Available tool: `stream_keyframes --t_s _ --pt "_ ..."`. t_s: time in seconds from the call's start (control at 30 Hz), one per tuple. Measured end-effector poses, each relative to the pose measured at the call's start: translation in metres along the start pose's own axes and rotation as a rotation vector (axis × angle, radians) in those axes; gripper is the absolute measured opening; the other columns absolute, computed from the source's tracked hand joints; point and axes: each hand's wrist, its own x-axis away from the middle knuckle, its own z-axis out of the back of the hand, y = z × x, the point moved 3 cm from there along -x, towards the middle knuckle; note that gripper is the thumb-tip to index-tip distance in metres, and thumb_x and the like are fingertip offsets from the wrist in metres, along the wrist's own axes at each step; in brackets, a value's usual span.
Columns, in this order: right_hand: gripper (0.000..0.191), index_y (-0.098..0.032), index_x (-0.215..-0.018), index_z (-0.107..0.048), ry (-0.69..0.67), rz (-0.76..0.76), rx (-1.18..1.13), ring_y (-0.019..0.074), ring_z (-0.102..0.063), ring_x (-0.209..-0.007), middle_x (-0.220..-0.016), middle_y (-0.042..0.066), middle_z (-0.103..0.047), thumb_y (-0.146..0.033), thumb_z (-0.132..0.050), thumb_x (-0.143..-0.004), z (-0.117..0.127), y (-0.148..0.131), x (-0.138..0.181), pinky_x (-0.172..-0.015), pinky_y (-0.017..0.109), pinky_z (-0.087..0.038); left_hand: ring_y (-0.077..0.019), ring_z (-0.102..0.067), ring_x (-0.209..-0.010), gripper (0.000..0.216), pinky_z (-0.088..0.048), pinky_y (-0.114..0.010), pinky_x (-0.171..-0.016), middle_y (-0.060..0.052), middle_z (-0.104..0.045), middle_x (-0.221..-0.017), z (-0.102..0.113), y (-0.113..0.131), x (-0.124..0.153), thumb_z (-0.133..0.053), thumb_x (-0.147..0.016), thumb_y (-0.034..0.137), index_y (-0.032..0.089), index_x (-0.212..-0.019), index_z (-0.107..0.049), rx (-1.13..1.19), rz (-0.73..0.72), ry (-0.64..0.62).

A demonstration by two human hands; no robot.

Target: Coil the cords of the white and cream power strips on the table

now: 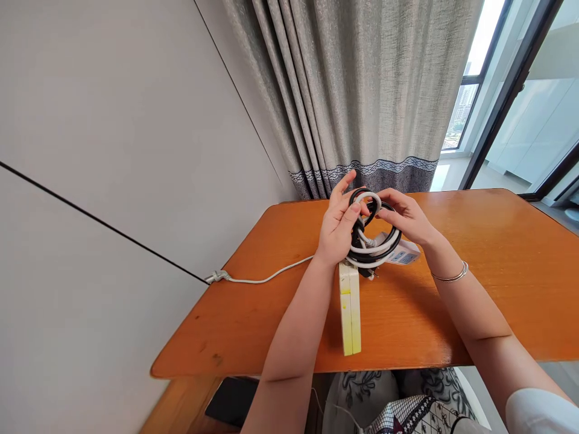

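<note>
Both my hands hold a coiled bundle of black and white cables upright above an orange wooden table. My left hand grips the coil's left side, thumb and fingers pinching its top. My right hand pinches the top of the coil from the right; a bracelet sits on that wrist. Under the coil lies a white power strip with buttons. A yellowed power strip lies flat in front, pointing toward me.
A white cord with a plug trails off the table's left edge beside the white wall. Grey curtains hang behind the table, with a window to the right. Patterned cloth shows below the table's front edge.
</note>
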Motion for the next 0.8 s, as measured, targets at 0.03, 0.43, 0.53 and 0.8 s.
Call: stream_keyframes --t_s 0.03,0.43,0.53,0.8 --pt "0.037 -0.020 -0.094 -0.066 -0.014 0.008 0.028 0.0175 -0.061 -0.089 -0.094 0.003 -0.067 -0.054 -0.071 -0.082 0.001 -0.002 0.001 -0.083 0.031 -0.050 -0.0250 -0.043 -0.141 0.043 -0.045 -0.045 -0.113 -0.004 -0.050 -0.149 0.000 0.002 -0.001 -0.035 -0.102 0.047 0.023 -0.081 -0.063 -0.020 -0.006 -0.022" --pt "0.037 -0.018 -0.087 -0.065 -0.153 -0.059 -0.091 0.0181 -0.058 -0.086 -0.086 0.002 -0.062 -0.055 -0.069 -0.081 -0.016 0.009 0.002 -0.084 0.033 -0.050 -0.0274 -0.038 -0.145 0.050 -0.043 -0.050 -0.113 -0.012 -0.052 -0.146 0.004 0.012 -0.001 -0.035 -0.098 0.060 0.022 -0.087 -0.065 -0.056 -0.121 -0.182" --pt "0.044 -0.019 -0.089 -0.062 -0.196 -0.081 -0.179 0.0174 -0.058 -0.085 -0.090 0.002 -0.060 -0.058 -0.076 -0.072 -0.022 0.015 0.004 -0.083 0.032 -0.052 -0.0271 -0.039 -0.145 0.053 -0.043 -0.050 -0.112 -0.010 -0.055 -0.143 0.006 0.008 -0.003 -0.033 -0.098 0.062 0.022 -0.079 -0.064 -0.062 -0.095 -0.143" --pt "0.111 -0.027 -0.136 -0.047 -0.276 -0.108 -0.371 0.0257 -0.055 -0.123 -0.141 0.010 -0.047 -0.046 -0.097 -0.039 -0.030 0.026 0.011 -0.099 0.034 -0.053 -0.0286 -0.044 -0.140 0.055 -0.042 -0.048 -0.113 -0.009 -0.043 -0.154 0.015 -0.007 -0.006 -0.036 -0.097 0.063 0.019 -0.077 -0.061 -0.045 -0.026 -0.061"
